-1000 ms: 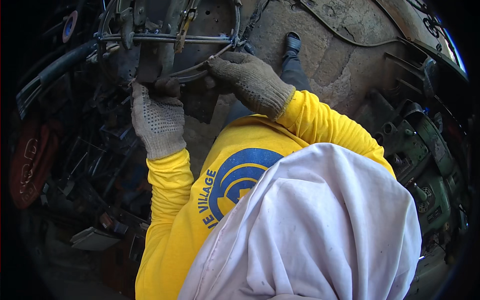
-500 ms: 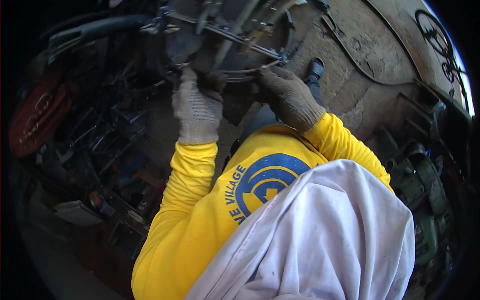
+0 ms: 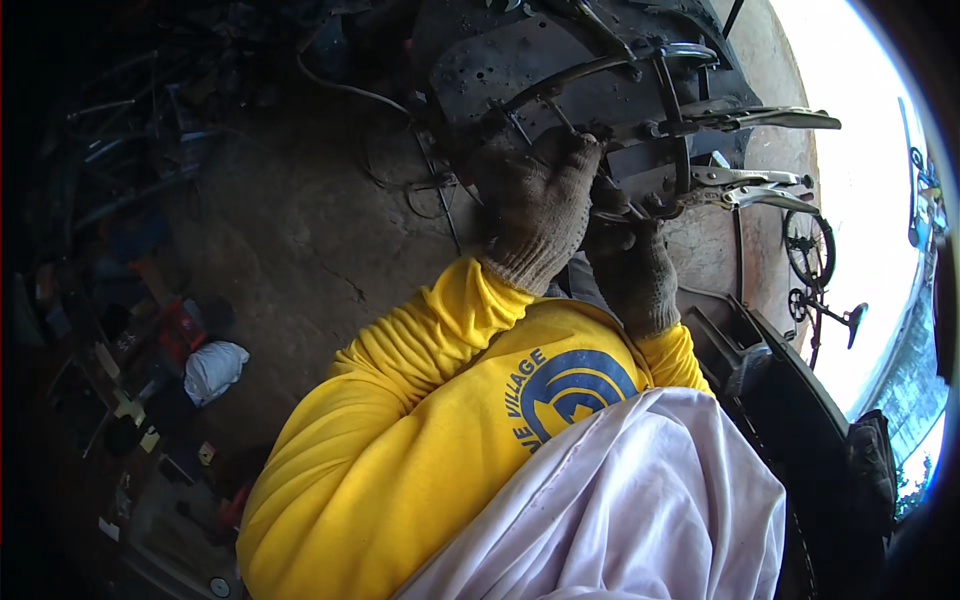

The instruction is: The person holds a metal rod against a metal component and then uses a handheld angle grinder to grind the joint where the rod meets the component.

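My left hand (image 3: 545, 210), in a dirty knit glove, is closed at the near edge of a frame of bent metal bars (image 3: 575, 75), beside thin rods. What lies inside its fingers is hidden. My right hand (image 3: 637, 278), also gloved, is lower and to the right, fingers curled up under a small dark metal piece (image 3: 612, 200) between the hands. Its grip is mostly in shadow. Just right of the hands, upper locking pliers (image 3: 745, 120) and lower locking pliers (image 3: 745, 188) are clamped on the frame, handles pointing right.
Beneath the frame is a dark metal plate (image 3: 480, 75) with small holes. A cable (image 3: 350, 92) and thin rods hang at its left side. Scrap metal and a white bag (image 3: 215, 372) lie on the left. A bicycle (image 3: 815, 250) stands at the right, near bright daylight.
The view has turned, bringing the locking pliers and daylight in at the right. My hands, earlier apart on a curved bar, are now close together, the left higher than the right.
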A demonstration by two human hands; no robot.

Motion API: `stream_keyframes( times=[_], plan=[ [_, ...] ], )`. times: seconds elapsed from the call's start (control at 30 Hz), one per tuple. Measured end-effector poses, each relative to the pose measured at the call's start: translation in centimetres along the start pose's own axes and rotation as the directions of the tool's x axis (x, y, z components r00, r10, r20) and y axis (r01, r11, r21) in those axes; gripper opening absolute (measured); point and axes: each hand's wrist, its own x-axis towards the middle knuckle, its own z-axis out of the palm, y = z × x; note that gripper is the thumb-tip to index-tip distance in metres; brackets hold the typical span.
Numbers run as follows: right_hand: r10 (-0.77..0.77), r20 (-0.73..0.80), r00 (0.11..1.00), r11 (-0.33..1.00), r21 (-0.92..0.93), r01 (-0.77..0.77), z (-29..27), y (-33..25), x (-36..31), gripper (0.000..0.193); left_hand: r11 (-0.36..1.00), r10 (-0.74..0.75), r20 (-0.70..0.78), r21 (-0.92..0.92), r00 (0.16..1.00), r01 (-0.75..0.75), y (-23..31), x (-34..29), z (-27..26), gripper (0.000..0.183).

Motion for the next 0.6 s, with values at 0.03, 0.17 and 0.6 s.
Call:
stream_keyframes(
  times=[0.03, 0.17, 0.6],
  plan=[
    [0.025, 0.021, 0.999, 0.986, 0.167, -0.028, 0.1, -0.3, -0.1, 0.052, 1.000, 0.023, 0.009, -0.006, 1.000, -0.023, -0.5, 0.3, -0.4, 0.018],
    [0.091, 0.232, 0.969, 0.238, 0.939, -0.247, 0.2, -3.9, -0.3, 0.059, 0.984, 0.148, 0.041, 0.098, 0.988, -0.151, -1.0, 1.1, -0.7, 0.018],
    [-0.037, 0.290, 0.956, 0.320, 0.910, -0.264, 0.5, -4.5, 0.4, 0.087, 0.855, 0.321, 0.161, 0.375, 0.933, -0.359, -0.9, 1.3, -1.0, 0.018]
  ],
)
